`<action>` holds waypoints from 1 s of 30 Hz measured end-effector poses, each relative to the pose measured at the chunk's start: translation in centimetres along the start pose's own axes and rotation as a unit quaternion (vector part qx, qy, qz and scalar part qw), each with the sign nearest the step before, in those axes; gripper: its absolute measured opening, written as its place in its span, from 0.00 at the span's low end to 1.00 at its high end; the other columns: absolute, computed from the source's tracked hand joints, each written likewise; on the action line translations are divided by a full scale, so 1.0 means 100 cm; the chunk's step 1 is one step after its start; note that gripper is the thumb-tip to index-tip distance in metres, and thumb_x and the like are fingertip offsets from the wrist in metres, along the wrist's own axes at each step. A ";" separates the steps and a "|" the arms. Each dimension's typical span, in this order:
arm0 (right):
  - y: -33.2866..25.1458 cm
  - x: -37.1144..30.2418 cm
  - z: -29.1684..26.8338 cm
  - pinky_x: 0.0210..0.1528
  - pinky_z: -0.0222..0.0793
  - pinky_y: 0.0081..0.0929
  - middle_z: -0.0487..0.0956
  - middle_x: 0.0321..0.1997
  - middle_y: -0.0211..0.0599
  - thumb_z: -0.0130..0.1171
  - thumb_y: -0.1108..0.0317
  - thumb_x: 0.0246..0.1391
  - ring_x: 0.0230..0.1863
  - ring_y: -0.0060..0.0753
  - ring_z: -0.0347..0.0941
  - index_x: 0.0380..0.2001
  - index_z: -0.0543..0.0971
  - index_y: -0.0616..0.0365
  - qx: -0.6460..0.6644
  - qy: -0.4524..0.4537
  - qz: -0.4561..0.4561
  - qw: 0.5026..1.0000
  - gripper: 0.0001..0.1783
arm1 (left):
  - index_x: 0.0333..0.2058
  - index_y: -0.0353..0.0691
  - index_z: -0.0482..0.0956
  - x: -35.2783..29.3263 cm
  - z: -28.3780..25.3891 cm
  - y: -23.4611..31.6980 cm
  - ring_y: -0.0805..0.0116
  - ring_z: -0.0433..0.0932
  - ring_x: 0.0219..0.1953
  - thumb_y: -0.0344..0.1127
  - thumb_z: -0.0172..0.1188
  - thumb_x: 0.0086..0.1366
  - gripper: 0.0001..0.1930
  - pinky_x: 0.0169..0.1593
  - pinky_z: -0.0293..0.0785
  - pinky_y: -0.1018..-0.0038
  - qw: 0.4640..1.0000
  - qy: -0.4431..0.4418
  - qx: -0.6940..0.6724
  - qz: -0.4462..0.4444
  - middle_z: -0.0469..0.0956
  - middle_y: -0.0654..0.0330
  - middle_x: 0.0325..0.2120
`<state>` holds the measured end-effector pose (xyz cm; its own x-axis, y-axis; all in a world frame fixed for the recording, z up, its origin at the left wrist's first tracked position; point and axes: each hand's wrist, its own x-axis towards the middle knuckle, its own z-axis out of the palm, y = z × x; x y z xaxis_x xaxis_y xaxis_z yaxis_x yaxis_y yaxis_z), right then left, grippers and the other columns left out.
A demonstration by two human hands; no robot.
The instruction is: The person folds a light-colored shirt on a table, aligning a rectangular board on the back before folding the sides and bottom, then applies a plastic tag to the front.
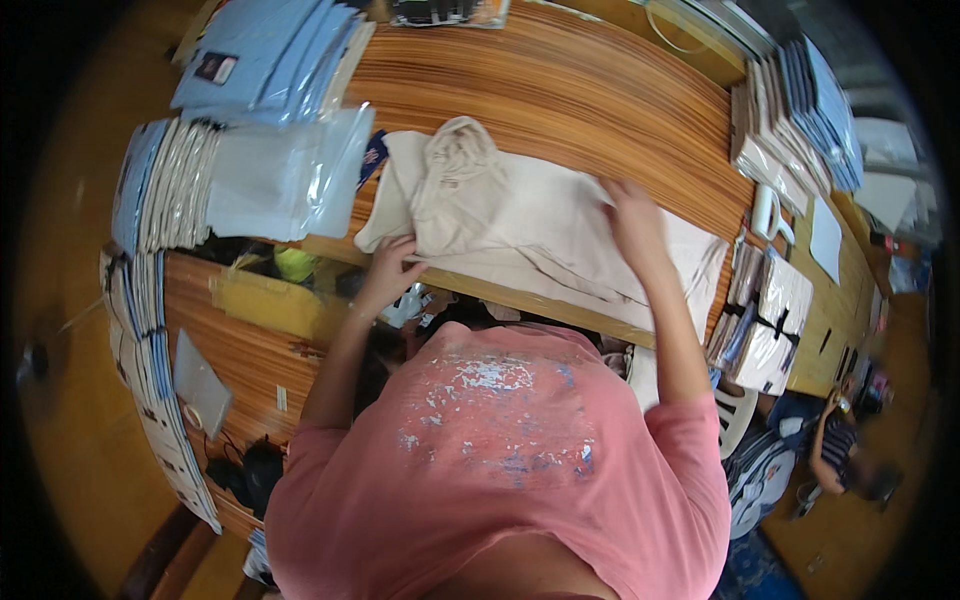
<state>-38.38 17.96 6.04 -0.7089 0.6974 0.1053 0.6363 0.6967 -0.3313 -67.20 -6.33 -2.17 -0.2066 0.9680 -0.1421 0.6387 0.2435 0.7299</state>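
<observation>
A long beige garment [570,205] lies folded lengthwise along the near edge of the wooden table. At its left end sits a rounded, gathered part [460,185] that looks like a hood or bunched cloth. My left hand [392,268] is at the near left edge of the cloth, its thumb and fingers closing on that edge below the gathered part. Farther right, my right hand [637,225] rests over the garment with its fingers stretched out and slightly blurred. Wrinkles run across the cloth between both hands.
Left of the garment, clear plastic bags [275,180] lie beside stacks of packed blue garments [270,55]. More packed garments [790,120] stand at the right, near a white mug [767,210]. An open drawer space [300,285] lies below the left edge. Another person [840,440] is far right.
</observation>
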 end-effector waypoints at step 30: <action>0.016 -0.121 0.014 0.25 0.72 0.22 0.76 0.30 0.35 0.47 0.74 0.53 0.21 0.24 0.73 0.52 0.67 0.50 0.544 0.123 0.517 0.649 0.21 | 0.35 0.33 0.79 0.187 -0.046 0.069 0.57 0.75 0.41 0.61 0.47 0.59 0.31 0.47 0.68 0.68 0.896 -0.417 0.137 0.073 0.77 0.47 0.36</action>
<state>-29.16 10.38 2.89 0.0814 0.7967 -0.5988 0.0459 -0.6032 -0.7963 -70.06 13.20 3.29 0.4455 0.6719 -0.5917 0.7950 0.0069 0.6066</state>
